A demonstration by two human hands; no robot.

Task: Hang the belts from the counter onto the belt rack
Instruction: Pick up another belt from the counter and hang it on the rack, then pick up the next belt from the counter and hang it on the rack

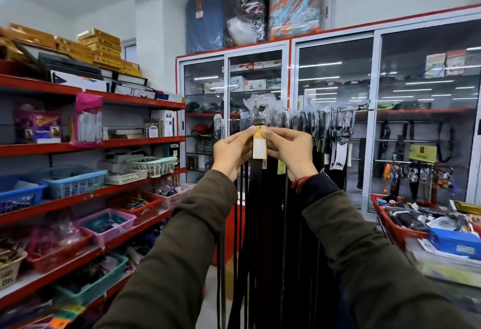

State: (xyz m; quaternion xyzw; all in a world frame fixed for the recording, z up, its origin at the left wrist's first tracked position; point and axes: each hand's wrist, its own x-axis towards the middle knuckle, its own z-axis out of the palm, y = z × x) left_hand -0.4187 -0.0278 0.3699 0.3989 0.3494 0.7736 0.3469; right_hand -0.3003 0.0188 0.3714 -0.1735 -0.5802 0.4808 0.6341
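A dark brown belt [256, 198] hangs straight down in front of me, its buckle [260, 112] up at the level of the rack bar [348, 110]. A yellow and white tag [259, 145] is fixed near the belt's top. My left hand [231, 150] and my right hand [290, 149] pinch this tag from either side. Several more dark belts [315, 125] in clear plastic hang along the bar, their straps falling between my arms.
Red shelves [91, 196] with plastic baskets line the left side. Glass-door cabinets [335, 120] stand behind the rack. A red basket [398, 229] and a counter [447, 271] with boxes and packets lie at the right.
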